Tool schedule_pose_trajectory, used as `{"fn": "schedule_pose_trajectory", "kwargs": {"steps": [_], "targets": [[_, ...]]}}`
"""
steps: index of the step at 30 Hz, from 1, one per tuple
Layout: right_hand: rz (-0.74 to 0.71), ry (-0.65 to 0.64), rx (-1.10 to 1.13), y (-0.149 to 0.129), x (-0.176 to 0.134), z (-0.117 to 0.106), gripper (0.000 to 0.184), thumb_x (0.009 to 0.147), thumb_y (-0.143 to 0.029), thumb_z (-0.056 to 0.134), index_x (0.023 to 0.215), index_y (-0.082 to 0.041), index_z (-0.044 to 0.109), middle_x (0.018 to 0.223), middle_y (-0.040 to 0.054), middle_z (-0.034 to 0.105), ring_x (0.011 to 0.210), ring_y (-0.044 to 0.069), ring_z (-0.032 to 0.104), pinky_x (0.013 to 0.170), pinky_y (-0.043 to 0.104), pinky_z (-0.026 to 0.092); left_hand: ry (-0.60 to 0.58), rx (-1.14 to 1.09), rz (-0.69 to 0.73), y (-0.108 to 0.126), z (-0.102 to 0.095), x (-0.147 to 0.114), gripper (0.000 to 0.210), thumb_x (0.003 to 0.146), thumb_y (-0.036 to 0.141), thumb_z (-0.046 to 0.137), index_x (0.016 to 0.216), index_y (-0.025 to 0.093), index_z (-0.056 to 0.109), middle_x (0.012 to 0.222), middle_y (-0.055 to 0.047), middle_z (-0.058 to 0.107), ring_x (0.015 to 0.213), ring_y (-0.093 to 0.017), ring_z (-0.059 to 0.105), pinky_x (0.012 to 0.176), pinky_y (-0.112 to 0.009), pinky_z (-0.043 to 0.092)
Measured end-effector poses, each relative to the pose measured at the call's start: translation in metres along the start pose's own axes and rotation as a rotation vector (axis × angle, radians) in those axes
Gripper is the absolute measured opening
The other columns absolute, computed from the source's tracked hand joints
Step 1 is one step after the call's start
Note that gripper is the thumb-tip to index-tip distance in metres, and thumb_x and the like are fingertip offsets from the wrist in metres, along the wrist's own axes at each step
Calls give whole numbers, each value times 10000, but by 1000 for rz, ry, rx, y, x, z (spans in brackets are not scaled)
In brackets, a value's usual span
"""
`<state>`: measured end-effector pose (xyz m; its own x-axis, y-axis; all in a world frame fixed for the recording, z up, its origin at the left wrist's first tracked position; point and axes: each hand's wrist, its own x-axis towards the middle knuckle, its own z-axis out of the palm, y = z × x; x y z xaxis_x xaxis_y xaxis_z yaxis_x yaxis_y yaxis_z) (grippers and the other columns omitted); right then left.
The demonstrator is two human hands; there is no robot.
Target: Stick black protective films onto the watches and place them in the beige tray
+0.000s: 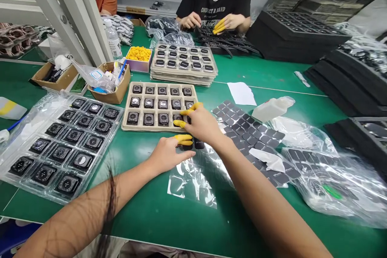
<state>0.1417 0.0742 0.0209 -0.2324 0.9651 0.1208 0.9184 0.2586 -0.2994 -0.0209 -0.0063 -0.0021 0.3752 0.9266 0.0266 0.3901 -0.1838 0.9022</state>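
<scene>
Watch unit (177,117): at right hand's (201,123) fingertips, near-right pocket of tray (160,129)
Right hand: half curled, fingers parted; cannot tell if gripping
Left hand (166,153): thumb apart, by dark sticker (199,144); hold unclear
Handling: best by edges, face untouched

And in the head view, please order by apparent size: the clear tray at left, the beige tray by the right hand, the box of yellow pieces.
Largest: clear tray
Middle: beige tray
Smallest: box of yellow pieces
</scene>
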Motion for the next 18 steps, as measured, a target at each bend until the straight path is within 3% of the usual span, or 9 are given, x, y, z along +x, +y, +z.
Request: {"fn": "schedule_pose_trajectory", "kwargs": {"steps": [4,8,11,13,18], "targets": [[23,-70,100,-11,12,-2,352,783,-390,776,1058,-171,750,987,120,660,877,276,660,774,410,520,8,5,0,1,-1,0,302,820,314,759,1108,224,752,1139,-16,790,1115,-243,730,1021,-373,558],[131,-13,550,-6,-9,-10,207,758,-276,777,943,-196,728,721,22,696,724,231,694,750,406,555,9,-15,-34,3,-1,0,274,828,285,740,1094,219,755,1114,-23,796,1086,-237,741,1025,-383,563],[173,72,995,-5,-53,-13,227,752,-337,795,941,-226,733,890,43,759,812,233,734,793,420,598,2,-151,-72,1,0,1,460,780,313,797,1222,228,703,1145,-17,788,1089,-220,743,1026,-352,574],[175,126,1173,-9,-81,-10,209,751,-386,810,875,-238,729,965,53,760,901,235,737,844,416,610,-2,-202,-76,0,0,1,624,697,346,868,1279,237,671,1162,-11,783,1087,-222,745,1016,-336,585],[256,93,1194,-18,-105,13,294,837,-381,748,1107,-281,692,1079,66,728,908,221,744,837,408,635,19,-34,-28,-1,1,1,580,680,261,856,1240,274,703,1136,15,788,1060,-239,751,990,-351,597]]}}
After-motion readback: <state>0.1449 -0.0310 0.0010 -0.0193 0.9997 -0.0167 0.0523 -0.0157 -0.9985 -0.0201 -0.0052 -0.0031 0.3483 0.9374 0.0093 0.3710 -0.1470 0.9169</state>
